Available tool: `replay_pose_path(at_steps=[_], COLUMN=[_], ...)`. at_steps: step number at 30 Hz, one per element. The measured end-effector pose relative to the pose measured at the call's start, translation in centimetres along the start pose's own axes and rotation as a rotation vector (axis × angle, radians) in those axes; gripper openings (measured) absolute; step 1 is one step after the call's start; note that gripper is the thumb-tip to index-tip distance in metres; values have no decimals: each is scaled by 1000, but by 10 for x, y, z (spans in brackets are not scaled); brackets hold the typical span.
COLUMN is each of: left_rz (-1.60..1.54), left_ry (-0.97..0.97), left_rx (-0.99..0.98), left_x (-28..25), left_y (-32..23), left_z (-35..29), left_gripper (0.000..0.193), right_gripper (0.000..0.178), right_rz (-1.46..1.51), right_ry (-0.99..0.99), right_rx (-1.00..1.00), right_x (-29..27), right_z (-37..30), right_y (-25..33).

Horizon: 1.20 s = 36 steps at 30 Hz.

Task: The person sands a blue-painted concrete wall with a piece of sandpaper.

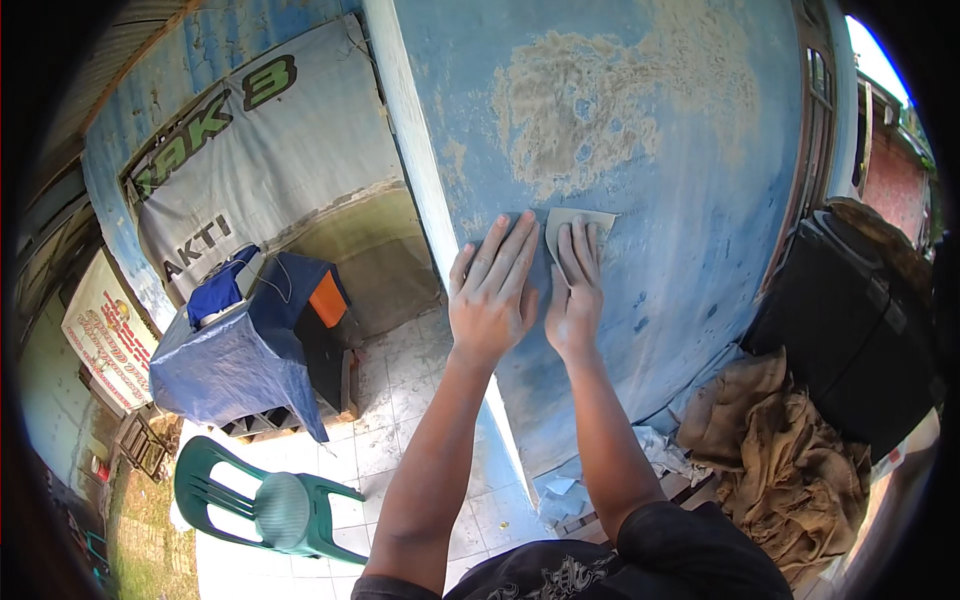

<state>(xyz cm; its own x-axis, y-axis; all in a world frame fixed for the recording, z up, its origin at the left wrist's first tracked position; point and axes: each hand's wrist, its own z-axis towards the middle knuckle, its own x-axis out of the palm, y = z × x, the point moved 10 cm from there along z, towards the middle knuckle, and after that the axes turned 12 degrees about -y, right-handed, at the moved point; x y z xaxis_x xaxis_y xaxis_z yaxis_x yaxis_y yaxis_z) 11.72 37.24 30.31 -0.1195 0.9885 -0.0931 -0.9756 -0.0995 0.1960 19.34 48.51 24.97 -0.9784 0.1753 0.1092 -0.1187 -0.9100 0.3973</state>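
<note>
My right hand (pixel 575 295) presses a pale sheet of sandpaper (pixel 590 222) flat against a worn blue wall (pixel 680 180), fingers spread over the sheet's lower part. My left hand (pixel 492 295) lies open and flat on the same wall just to the left, fingers apart, holding nothing. The wall's paint is patchy, with a large bare beige area (pixel 590 100) above the hands. Both forearms rise from the lower edge.
A white wall corner (pixel 420 150) runs down left of my hands. A stand draped in blue tarp (pixel 240 350) and a green plastic chair (pixel 270 505) stand on the tiled floor at left. Brown sacks (pixel 780 470) and a black box (pixel 850 330) sit at right.
</note>
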Motion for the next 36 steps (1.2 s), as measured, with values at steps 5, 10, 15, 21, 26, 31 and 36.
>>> replay_pose_path(at_steps=[5,10,15,21,26,31,36], left_rz=[36,47,75,116,92,103,81], left_ry=[0,7,1,10,-27,-6,15], left_rx=[11,-18,-40,-41,-37,-13,-27], left_x=[4,5,6,14,9,15,14], left_y=[-4,2,-2,-5,-1,-8,-7], left_z=[-4,-10,-31,-52,-59,-59,-63], left_gripper=[65,68,67,64,64,63,63], right_gripper=[45,44,44,45,45,45,45], right_rz=[31,54,-6,-11,2,8,-7], right_ry=[-208,-190,2,-304,-41,-336,-376], right_rx=[239,201,-91,243,-78,141,249], right_x=[-45,-29,-35,-40,-11,-63,-47], right_z=[24,11,-62,-7,-39,-38,-2], right_y=[-86,-37,-72,-79,-12,-125,-71])
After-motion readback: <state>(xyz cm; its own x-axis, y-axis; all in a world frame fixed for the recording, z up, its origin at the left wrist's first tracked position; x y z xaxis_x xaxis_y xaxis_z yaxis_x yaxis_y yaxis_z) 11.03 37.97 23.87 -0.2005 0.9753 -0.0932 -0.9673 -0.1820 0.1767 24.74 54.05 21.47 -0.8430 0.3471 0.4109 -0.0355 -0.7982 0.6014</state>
